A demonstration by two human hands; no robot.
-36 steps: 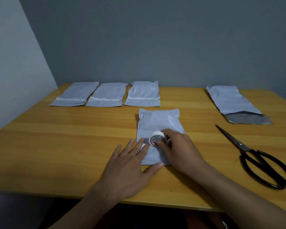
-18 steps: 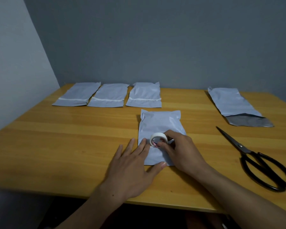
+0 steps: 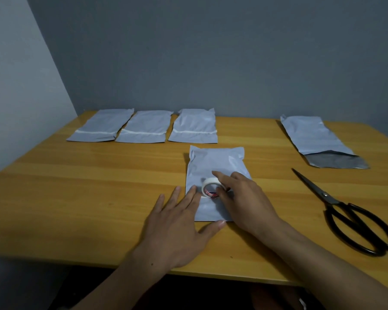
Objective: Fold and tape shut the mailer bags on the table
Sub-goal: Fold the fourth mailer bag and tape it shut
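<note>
Three taped mailer bags (image 3: pixel 143 128) were laid behind the folded mailer bag (image 3: pixel 215 166) on the table (image 3: pixel 76 198). The left hand (image 3: pixel 177 227) was pressed flat, fingers spread, on it; the right hand (image 3: pixel 242 198) gripped a tape roll (image 3: pixel 211 186). An open-mouthed bag (image 3: pixel 318 139) and scissors (image 3: pixel 349 213) were right of it.

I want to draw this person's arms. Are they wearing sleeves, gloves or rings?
Both arms are bare as far as the picture shows, with no sleeves in view. The left hand and right hand have no gloves, and no rings, watch or bracelet can be seen. The fingernails look short and plain.
</note>
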